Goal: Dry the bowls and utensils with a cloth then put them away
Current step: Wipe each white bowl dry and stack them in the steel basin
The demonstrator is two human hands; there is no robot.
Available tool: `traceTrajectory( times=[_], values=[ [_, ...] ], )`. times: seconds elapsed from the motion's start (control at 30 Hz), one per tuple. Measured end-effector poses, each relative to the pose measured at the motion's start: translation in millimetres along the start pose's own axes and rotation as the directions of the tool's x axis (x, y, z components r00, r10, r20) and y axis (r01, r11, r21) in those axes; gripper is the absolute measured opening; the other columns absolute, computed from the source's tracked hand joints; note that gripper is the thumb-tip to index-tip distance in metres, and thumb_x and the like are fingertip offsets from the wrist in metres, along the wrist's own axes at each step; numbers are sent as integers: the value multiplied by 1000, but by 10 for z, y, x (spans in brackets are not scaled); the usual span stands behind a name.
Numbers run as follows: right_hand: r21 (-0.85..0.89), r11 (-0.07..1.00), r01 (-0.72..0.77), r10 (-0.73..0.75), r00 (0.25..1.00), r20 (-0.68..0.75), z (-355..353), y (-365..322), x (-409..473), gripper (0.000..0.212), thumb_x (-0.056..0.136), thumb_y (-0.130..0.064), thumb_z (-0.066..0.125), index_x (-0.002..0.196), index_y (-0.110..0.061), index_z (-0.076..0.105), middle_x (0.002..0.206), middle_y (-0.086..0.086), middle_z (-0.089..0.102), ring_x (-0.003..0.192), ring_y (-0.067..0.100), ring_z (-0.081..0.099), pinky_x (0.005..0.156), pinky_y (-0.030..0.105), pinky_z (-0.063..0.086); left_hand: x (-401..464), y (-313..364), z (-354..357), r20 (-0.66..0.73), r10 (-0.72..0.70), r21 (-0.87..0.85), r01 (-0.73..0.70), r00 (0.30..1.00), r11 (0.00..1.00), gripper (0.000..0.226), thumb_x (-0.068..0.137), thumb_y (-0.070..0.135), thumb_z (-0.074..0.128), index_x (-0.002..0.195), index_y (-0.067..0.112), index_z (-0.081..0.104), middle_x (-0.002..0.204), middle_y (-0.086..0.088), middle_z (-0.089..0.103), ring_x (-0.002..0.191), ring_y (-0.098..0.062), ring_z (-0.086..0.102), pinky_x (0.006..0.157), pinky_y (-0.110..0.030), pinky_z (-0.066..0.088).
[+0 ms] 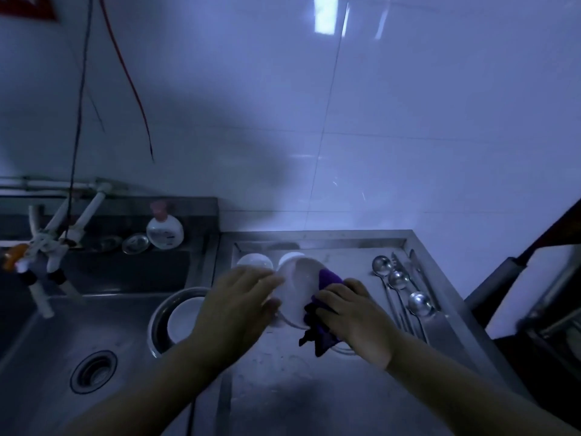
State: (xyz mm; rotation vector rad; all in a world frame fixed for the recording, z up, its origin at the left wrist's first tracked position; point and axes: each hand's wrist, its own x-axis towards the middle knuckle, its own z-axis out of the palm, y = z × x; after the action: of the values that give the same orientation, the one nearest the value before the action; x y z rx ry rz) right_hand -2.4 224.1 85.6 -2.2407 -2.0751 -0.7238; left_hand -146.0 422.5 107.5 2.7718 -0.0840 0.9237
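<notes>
The left hand (pixel 239 299) held a white bowl (pixel 297 292) by its left rim, with the fingers curled over the edge, and the bowl was tilted on its side above the steel drainboard (pixel 314 388). The right hand (pixel 352 313) pressed a purple cloth (pixel 320 322) against the right side of this bowl; its fingers were bent around the cloth, and a loose end of the cloth hung down toward the drainboard. Just behind the held bowl, two more white bowls (pixel 254 261) stood upside down at the far left of the drainboard. To the right, well apart from the hands, three steel ladles (pixel 419 303) lay side by side with some other utensils (pixel 405 272), which were too blurred to name. To the left of the left hand, a steel basin (pixel 157 319) sat in the sink (pixel 47 357) with another white bowl (pixel 182 319) inside it. At the far edge of the sink stood a soap bottle (pixel 165 232), and the faucet pipes (pixel 56 231) were at the far left.
</notes>
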Motion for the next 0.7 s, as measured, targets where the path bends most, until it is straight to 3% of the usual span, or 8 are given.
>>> traceTrajectory(
  times=[0.03,0.1,0.17,0.23,0.3,0.4,0.53,0.7],
  values=[
    [-5,1000,16,-16,1000,-18,-34,49,-54,34,57,-34,85,88,-27,72,100,-7,67,93,15,62,88,31,36,82,12,-35,41,-181,-82,184,983,979,32,84,28,63,115,21,59,106,1,65,94,-14,62,81,-26,45],
    [-21,998,56,-57,998,-29,-111,131,-152,36,57,-29,87,89,-27,71,102,-7,66,96,15,61,88,31,40,242,44,-57,306,-445,-309,530,842,790,35,88,34,61,121,24,57,110,5,62,92,-3,58,74,-17,43],
    [-46,994,94,-95,995,-16,-193,194,-219,37,57,-29,86,91,-28,70,105,-7,66,100,15,60,88,32,47,376,94,-29,610,-435,-492,747,663,448,34,91,34,56,119,16,60,109,-3,66,89,-12,64,72,-24,52],
    [-67,989,135,-135,991,-8,-268,248,-261,37,58,-31,86,92,-28,70,105,-7,66,101,14,59,87,31,50,428,141,4,724,-379,-539,815,577,210,28,92,27,56,108,7,65,100,-16,69,91,-30,67,82,-41,56],
    [-81,982,168,-171,985,-32,-334,295,-302,33,61,-28,84,90,-27,69,101,-7,67,100,15,60,86,30,49,446,190,14,744,-346,-559,816,572,146,24,89,21,58,100,1,68,97,-20,70,93,-35,66,87,-46,54],
    [-94,979,182,-189,980,-64,-419,342,-360,27,63,-25,82,88,-26,69,99,-6,68,97,16,63,86,31,48,459,262,50,767,-302,-578,814,566,59,29,87,17,60,104,-5,65,104,-25,67,99,-38,64,90,-47,52],
    [-96,984,148,-153,987,-52,-467,326,-378,30,59,-28,86,85,-26,72,98,-7,69,95,14,65,84,29,52,447,368,120,750,-374,-597,801,546,-29,36,81,20,64,106,-7,63,105,-29,64,99,-40,63,86,-45,54],
    [-72,997,28,-32,998,-56,-397,223,-308,33,58,-35,85,87,-25,74,98,-6,69,93,14,66,86,29,49,379,456,199,702,-472,-657,741,533,-141,36,74,21,68,101,-3,62,90,-20,68,84,-32,67,80,-42,55]
  ],
)
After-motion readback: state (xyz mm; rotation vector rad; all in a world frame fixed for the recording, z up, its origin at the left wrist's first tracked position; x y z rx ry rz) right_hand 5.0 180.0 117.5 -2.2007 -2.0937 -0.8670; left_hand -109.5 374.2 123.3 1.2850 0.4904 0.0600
